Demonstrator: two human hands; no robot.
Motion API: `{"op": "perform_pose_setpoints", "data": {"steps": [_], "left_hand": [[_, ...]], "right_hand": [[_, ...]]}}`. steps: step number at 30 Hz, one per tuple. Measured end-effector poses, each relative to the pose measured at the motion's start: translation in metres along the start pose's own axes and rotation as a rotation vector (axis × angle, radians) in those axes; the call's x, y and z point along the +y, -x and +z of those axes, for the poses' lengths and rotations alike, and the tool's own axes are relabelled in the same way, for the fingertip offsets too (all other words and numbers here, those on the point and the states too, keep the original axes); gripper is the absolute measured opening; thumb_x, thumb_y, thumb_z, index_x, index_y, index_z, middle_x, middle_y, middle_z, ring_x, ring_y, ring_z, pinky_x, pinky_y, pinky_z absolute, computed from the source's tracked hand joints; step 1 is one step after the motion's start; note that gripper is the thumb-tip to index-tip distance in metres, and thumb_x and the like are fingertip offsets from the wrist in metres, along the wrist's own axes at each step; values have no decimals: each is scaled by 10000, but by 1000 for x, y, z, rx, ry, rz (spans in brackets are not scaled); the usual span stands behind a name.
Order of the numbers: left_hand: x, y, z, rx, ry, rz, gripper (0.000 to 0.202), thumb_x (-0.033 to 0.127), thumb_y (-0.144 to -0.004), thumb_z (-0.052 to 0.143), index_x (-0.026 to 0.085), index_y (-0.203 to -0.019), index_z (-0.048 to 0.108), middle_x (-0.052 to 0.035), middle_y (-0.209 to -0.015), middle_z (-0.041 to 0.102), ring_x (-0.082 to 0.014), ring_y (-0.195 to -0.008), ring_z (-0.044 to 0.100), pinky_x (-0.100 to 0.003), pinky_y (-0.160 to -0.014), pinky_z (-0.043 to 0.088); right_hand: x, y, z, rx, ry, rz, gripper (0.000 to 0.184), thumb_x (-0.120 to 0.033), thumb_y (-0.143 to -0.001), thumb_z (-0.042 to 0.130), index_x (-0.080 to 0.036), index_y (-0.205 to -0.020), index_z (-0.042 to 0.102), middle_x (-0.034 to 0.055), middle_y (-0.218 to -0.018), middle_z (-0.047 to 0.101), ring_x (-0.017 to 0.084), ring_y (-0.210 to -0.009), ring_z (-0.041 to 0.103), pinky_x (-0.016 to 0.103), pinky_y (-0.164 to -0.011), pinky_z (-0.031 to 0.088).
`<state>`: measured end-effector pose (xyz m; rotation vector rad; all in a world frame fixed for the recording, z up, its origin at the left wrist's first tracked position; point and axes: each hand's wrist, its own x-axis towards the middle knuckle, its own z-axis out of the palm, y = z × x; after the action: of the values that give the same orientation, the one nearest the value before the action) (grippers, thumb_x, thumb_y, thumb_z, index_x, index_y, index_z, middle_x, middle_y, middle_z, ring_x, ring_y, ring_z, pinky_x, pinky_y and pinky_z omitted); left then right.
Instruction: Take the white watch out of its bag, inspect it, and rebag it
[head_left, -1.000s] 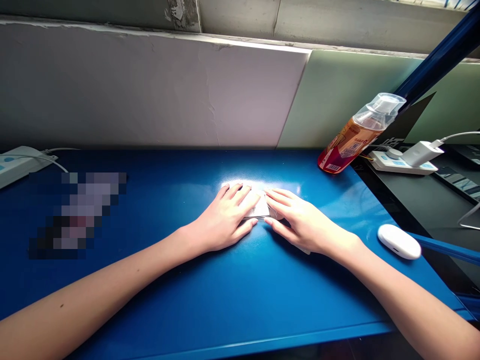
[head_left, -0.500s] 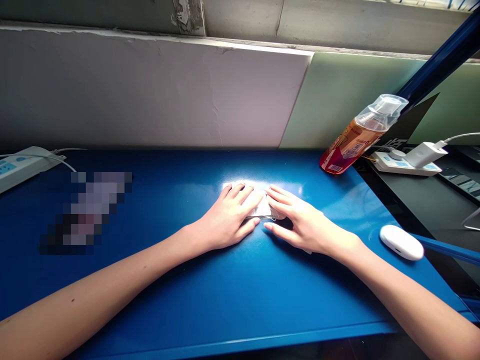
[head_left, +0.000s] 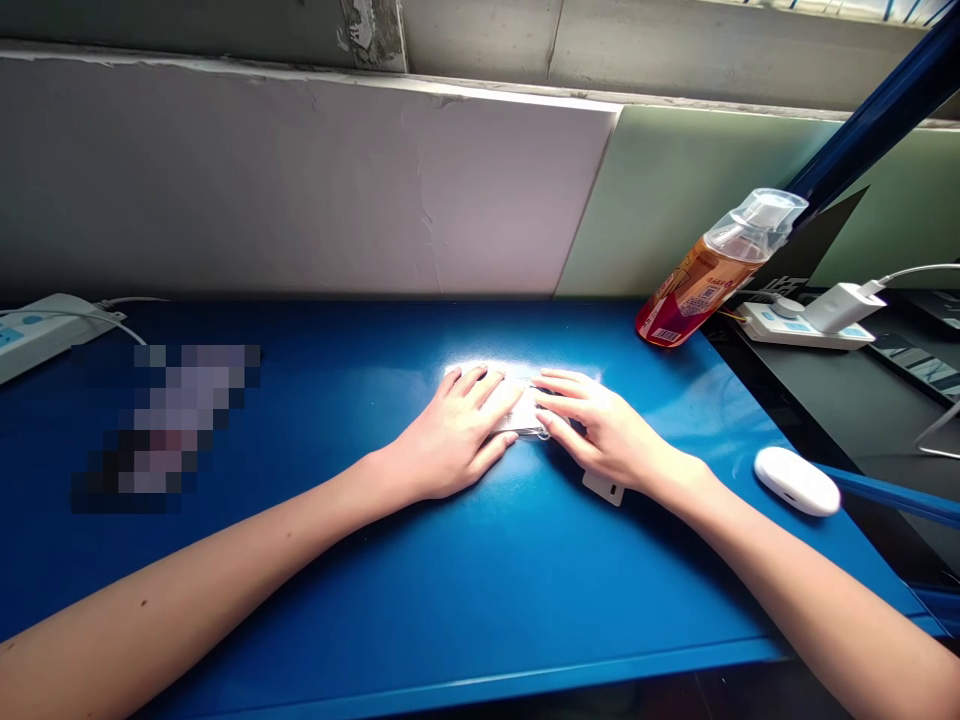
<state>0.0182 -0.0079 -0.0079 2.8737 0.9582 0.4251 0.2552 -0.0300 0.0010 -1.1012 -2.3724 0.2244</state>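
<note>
A small flat white thing with a clear, shiny edge (head_left: pixel 510 420) lies on the blue tabletop, mostly hidden beneath my fingers. My left hand (head_left: pixel 457 437) rests palm down over its left side, fingers spread and thumb along the near edge. At its right end, my right hand (head_left: pixel 604 428) has the thumb and index finger close together on the edge, with the other fingers stretched above. Under the heel of that hand, a white tag with a slot (head_left: pixel 604 488) sticks out. Whether tag and flat thing are joined I cannot tell.
An amber spray bottle with a clear cap (head_left: pixel 709 270) leans at the back right. Nearby are a white oval case (head_left: pixel 797 481) and a power strip with a charger (head_left: pixel 806 327). Another power strip (head_left: pixel 56 330) and a pixelated patch (head_left: pixel 176 425) are at left.
My right thumb has moved up and inward to the edge of the flat thing. More of the slotted tag shows under the right hand. My left hand stays put.
</note>
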Motion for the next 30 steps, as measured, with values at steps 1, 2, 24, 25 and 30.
{"op": "perform_pose_setpoints", "data": {"steps": [1, 2, 24, 25, 30], "left_hand": [[0, 0, 0, 2, 3, 2, 511, 393, -1028, 406, 161, -1482, 433, -201, -1478, 481, -384, -1375, 419, -615, -1109, 340], [0, 0, 0, 3, 8, 4, 505, 386, -1030, 402, 164, -1483, 430, -199, -1476, 484, -379, -1375, 420, -610, -1112, 340], [-1, 0, -2, 91, 130, -8, 498, 392, -1027, 439, 131, -1451, 441, -206, -1476, 478, -338, -1396, 414, -533, -1140, 379], [-1, 1, -1, 120, 133, -18, 499, 386, -1016, 460, 117, -1436, 447, -220, -1466, 481, -347, -1392, 418, -540, -1133, 390], [1, 3, -1, 304, 167, 43, 450, 263, -965, 524, 110, -1385, 469, -222, -1414, 517, -333, -1337, 481, -512, -1103, 440]], "right_hand": [[4, 0, -1, 13, 6, 6, 281, -263, -993, 490, -196, -1146, 715, 135, -1276, 699, 293, -1263, 610, 505, -1043, 532], [7, 0, -1, 26, 19, 13, 282, -254, -993, 485, -198, -1151, 712, 136, -1287, 691, 289, -1244, 619, 501, -1038, 534], [28, 0, -10, 93, 159, -35, 246, -229, -981, 533, -193, -1111, 738, 111, -1007, 729, 222, -842, 683, 351, -700, 576], [29, 0, -11, 114, 165, -38, 239, -228, -976, 542, -190, -1102, 742, 109, -987, 724, 218, -817, 677, 344, -680, 569], [33, -1, -15, 249, 176, -112, 185, -220, -944, 606, -178, -1039, 759, 99, -887, 700, 194, -732, 650, 313, -620, 543]]}}
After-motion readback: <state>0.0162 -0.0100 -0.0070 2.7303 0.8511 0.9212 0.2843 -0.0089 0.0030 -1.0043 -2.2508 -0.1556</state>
